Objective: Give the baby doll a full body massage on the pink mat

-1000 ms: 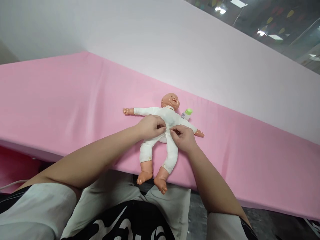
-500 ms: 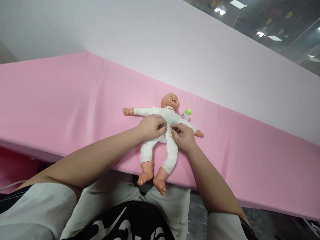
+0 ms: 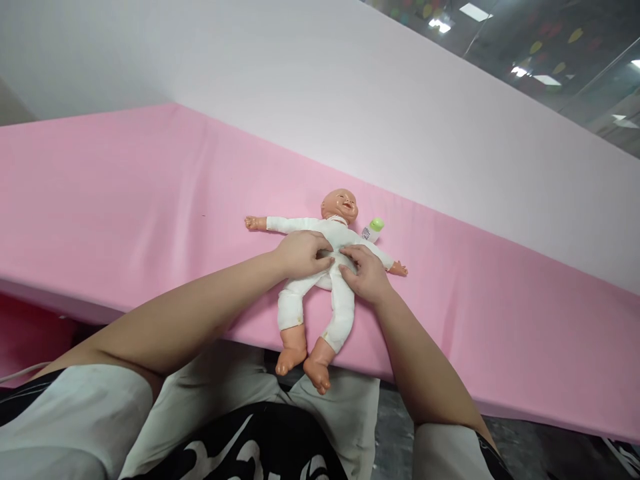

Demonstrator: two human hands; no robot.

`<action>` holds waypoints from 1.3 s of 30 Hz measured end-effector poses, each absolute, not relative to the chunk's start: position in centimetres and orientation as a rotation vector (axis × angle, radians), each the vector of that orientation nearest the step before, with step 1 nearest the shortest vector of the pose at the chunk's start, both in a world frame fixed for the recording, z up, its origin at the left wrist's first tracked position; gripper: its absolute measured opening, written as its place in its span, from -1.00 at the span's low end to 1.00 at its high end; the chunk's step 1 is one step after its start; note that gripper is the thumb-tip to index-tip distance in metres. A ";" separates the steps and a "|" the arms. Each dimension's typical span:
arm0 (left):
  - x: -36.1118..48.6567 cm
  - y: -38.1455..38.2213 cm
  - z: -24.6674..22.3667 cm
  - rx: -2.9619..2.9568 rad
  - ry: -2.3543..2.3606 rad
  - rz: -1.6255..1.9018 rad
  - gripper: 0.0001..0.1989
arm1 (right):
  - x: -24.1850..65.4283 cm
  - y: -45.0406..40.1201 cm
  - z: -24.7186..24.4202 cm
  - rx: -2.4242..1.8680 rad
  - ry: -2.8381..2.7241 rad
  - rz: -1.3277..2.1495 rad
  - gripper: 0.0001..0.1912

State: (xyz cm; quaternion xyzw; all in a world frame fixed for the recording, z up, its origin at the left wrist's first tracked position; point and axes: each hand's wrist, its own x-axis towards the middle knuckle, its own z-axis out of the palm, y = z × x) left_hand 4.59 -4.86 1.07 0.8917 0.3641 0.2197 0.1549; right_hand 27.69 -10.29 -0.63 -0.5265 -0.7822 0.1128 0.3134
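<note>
Hands (image 3: 303,255) spread loosely on doll (image 3: 341,233); feet (image 3: 317,373) overhang near edge of pink table (image 3: 125,220), wide either side.

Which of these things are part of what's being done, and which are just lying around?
Part of it:
- doll, lying face up
- left hand and right hand, at its middle
- pink surface beneath

Lying about, apparently:
- green-capped bottle, beside the doll
- pale cable, lower left

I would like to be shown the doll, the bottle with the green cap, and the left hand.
Doll (image 3: 338,233), head view: white chest.
Bottle (image 3: 372,233), head view: body, just below the green cap (image 3: 377,224).
Left hand (image 3: 303,255), head view: back of the hand.
</note>
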 end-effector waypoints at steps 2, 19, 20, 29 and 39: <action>4.5 -4.8 1.1 2.530 1.047 0.668 -0.66 | 27.7 -10.3 -0.7 -1.383 -2.039 0.295 -0.58; 4.8 -3.4 -0.4 2.668 0.995 0.575 -0.17 | 28.1 -9.3 -1.1 -1.414 -2.125 0.278 -0.17; 4.8 -3.3 -0.5 2.664 1.002 0.562 -0.13 | 28.1 -9.2 -1.1 -1.428 -2.115 0.290 -0.13; 4.8 -2.3 -1.4 2.572 0.956 0.491 -0.07 | 28.5 -8.2 -1.2 -1.480 -2.122 0.392 -0.12; 4.1 -0.3 -2.0 2.489 1.013 0.489 -0.02 | 29.0 -7.3 -1.8 -1.579 -2.103 0.423 -0.08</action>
